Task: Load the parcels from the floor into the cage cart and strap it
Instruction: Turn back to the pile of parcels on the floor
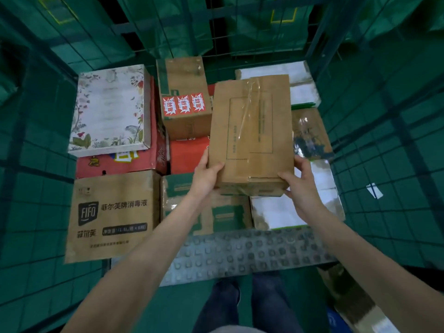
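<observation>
brown parcel (251,131) held over packed boxes in cage cart (384,140) | left hand (206,175) grips near-left corner | right hand (300,186) grips near-right corner

Both bare arms reach out straight ahead. The left hand (206,175) grips the near left corner of the brown box (251,131) — thumb on top, fingers under. The right hand (303,186) grips the near right corner the same way — thumb on top.
</observation>
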